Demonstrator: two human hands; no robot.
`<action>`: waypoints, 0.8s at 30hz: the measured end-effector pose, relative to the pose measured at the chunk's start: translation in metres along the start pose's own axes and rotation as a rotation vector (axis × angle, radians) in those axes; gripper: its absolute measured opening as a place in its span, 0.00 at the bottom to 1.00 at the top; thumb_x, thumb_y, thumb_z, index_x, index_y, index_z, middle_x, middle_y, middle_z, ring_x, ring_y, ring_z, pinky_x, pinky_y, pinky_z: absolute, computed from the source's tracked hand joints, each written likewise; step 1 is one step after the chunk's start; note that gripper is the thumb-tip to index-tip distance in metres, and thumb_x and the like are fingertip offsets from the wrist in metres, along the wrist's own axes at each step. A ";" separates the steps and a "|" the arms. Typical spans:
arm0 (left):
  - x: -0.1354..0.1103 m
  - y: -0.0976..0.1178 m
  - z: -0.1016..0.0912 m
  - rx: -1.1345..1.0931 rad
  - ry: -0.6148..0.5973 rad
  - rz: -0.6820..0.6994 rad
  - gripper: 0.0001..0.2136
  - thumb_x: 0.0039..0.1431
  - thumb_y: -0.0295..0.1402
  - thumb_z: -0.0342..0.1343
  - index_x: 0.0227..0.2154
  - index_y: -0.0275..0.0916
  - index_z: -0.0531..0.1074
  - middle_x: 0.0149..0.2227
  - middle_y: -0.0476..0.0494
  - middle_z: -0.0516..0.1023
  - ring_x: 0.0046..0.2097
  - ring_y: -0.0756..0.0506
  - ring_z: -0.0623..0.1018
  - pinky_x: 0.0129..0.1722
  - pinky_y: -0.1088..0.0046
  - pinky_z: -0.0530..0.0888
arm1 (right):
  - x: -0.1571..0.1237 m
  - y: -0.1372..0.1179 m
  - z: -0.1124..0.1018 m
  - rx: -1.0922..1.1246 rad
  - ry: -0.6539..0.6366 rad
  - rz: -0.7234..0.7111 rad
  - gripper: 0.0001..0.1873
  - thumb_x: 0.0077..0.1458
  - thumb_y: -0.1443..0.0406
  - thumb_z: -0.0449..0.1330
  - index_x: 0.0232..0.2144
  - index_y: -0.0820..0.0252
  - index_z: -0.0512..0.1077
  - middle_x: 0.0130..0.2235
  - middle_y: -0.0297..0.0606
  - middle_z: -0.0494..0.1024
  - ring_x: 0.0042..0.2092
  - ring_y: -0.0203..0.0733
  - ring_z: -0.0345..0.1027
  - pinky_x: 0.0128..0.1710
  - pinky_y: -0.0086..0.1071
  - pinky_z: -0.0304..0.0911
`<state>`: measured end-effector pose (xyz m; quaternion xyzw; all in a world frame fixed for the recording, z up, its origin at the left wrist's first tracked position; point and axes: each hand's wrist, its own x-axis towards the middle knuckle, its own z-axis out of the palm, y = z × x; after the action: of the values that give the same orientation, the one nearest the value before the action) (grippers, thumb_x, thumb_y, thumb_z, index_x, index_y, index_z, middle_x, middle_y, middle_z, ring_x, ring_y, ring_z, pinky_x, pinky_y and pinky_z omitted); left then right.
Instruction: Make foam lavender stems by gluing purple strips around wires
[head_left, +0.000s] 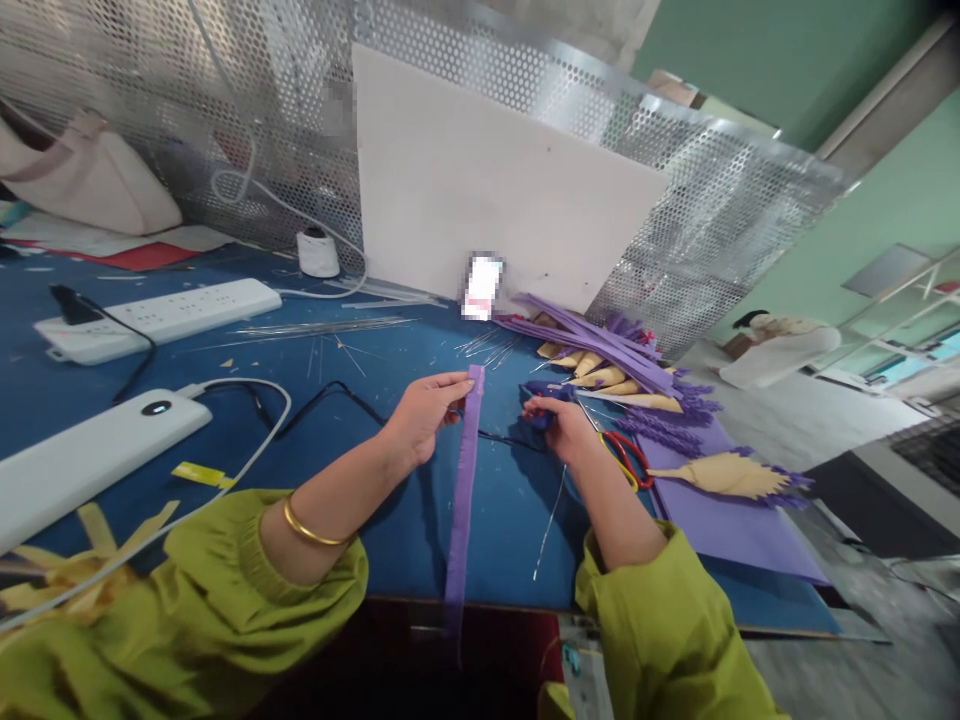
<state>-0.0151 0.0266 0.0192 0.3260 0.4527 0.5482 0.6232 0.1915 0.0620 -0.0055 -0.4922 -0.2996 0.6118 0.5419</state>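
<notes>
My left hand [426, 415] is closed, pinching the top end of a long purple strip [463, 480] between thumb and fingers. The strip hangs down past the table's front edge. To its right, my right hand [561, 425] is wrapped round a blue glue gun [541, 388], partly hidden by the fingers. A black cord [506, 438] runs behind the strip towards that hand. Below the right hand lies a thin wire [551, 525]. Scissors [628, 460] with red and yellow handles rest beside the right wrist.
Purple strips [600, 340], paper-wrapped purple bunches [724, 475] and purple sheets [739, 535] lie at right. A lit phone [481, 287] leans against a white board [495, 170]. At left are a power strip [187, 305], a long white device [97, 450] and yellow scraps [90, 560].
</notes>
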 end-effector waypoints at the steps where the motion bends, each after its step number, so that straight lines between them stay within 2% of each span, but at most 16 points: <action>1: 0.000 -0.001 0.000 0.000 -0.012 -0.012 0.09 0.47 0.30 0.64 0.33 0.35 0.80 0.30 0.43 0.79 0.28 0.52 0.72 0.26 0.77 0.64 | 0.002 0.000 -0.001 0.001 0.000 -0.006 0.05 0.43 0.74 0.64 0.25 0.63 0.72 0.24 0.37 0.77 0.27 0.35 0.71 0.30 0.26 0.71; 3: 0.000 -0.003 0.001 0.003 -0.019 -0.028 0.09 0.47 0.30 0.64 0.33 0.35 0.80 0.31 0.42 0.79 0.28 0.51 0.73 0.26 0.77 0.64 | 0.005 0.000 -0.003 -0.060 -0.053 -0.019 0.03 0.47 0.69 0.64 0.28 0.64 0.73 0.31 0.41 0.80 0.32 0.37 0.74 0.32 0.27 0.72; 6: 0.000 -0.004 0.002 0.008 -0.018 -0.034 0.10 0.46 0.31 0.65 0.34 0.35 0.80 0.31 0.42 0.79 0.29 0.51 0.73 0.26 0.76 0.65 | 0.008 -0.005 -0.010 -0.505 -0.080 -0.083 0.12 0.54 0.58 0.59 0.31 0.64 0.74 0.34 0.44 0.80 0.37 0.43 0.76 0.33 0.31 0.70; 7: 0.000 -0.004 0.002 0.011 -0.018 -0.032 0.10 0.46 0.31 0.65 0.33 0.35 0.80 0.30 0.42 0.79 0.29 0.51 0.73 0.26 0.76 0.65 | 0.008 -0.008 -0.013 -0.697 -0.036 -0.120 0.14 0.54 0.56 0.59 0.30 0.63 0.74 0.33 0.44 0.79 0.38 0.45 0.76 0.33 0.32 0.69; 11: 0.000 -0.004 0.002 0.014 -0.032 -0.020 0.10 0.44 0.31 0.66 0.32 0.34 0.80 0.29 0.42 0.79 0.28 0.51 0.73 0.27 0.76 0.65 | -0.004 -0.028 -0.028 -1.445 0.289 -0.314 0.16 0.50 0.53 0.61 0.26 0.61 0.73 0.34 0.47 0.79 0.44 0.52 0.73 0.40 0.36 0.64; 13: 0.000 -0.004 0.002 0.011 -0.039 -0.012 0.10 0.44 0.31 0.66 0.32 0.35 0.80 0.29 0.43 0.78 0.28 0.51 0.73 0.27 0.76 0.65 | -0.015 -0.038 -0.034 -1.699 0.331 -0.307 0.18 0.53 0.50 0.58 0.29 0.59 0.74 0.35 0.45 0.79 0.44 0.51 0.73 0.40 0.36 0.62; 15: 0.000 -0.004 0.002 0.011 -0.038 -0.008 0.10 0.43 0.31 0.66 0.32 0.35 0.80 0.28 0.44 0.78 0.27 0.52 0.72 0.27 0.76 0.65 | -0.027 -0.044 -0.040 -1.781 0.331 -0.234 0.21 0.54 0.48 0.55 0.29 0.58 0.75 0.35 0.44 0.80 0.42 0.50 0.73 0.38 0.35 0.62; 18: -0.001 -0.003 0.003 0.010 -0.033 -0.013 0.11 0.42 0.31 0.66 0.32 0.35 0.80 0.28 0.44 0.79 0.28 0.52 0.73 0.27 0.77 0.64 | -0.042 -0.041 -0.045 -1.830 0.262 -0.092 0.23 0.54 0.47 0.54 0.27 0.59 0.77 0.33 0.46 0.80 0.40 0.50 0.74 0.36 0.35 0.62; 22: -0.002 -0.002 0.005 0.010 -0.064 -0.013 0.11 0.40 0.31 0.67 0.31 0.36 0.80 0.29 0.44 0.79 0.27 0.52 0.72 0.26 0.77 0.62 | -0.049 -0.027 -0.046 -1.906 0.233 -0.031 0.17 0.51 0.59 0.58 0.38 0.64 0.78 0.40 0.54 0.80 0.45 0.52 0.74 0.39 0.34 0.64; 24: -0.003 -0.003 0.005 0.011 -0.080 -0.005 0.12 0.39 0.32 0.68 0.30 0.36 0.80 0.28 0.44 0.79 0.27 0.52 0.72 0.25 0.77 0.62 | -0.048 -0.023 -0.046 -1.913 0.230 -0.034 0.17 0.49 0.64 0.58 0.41 0.65 0.77 0.43 0.56 0.79 0.47 0.53 0.74 0.41 0.35 0.65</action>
<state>-0.0094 0.0236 0.0193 0.3499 0.4312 0.5307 0.6403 0.2390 0.0142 0.0131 -0.7783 -0.6237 0.0486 -0.0537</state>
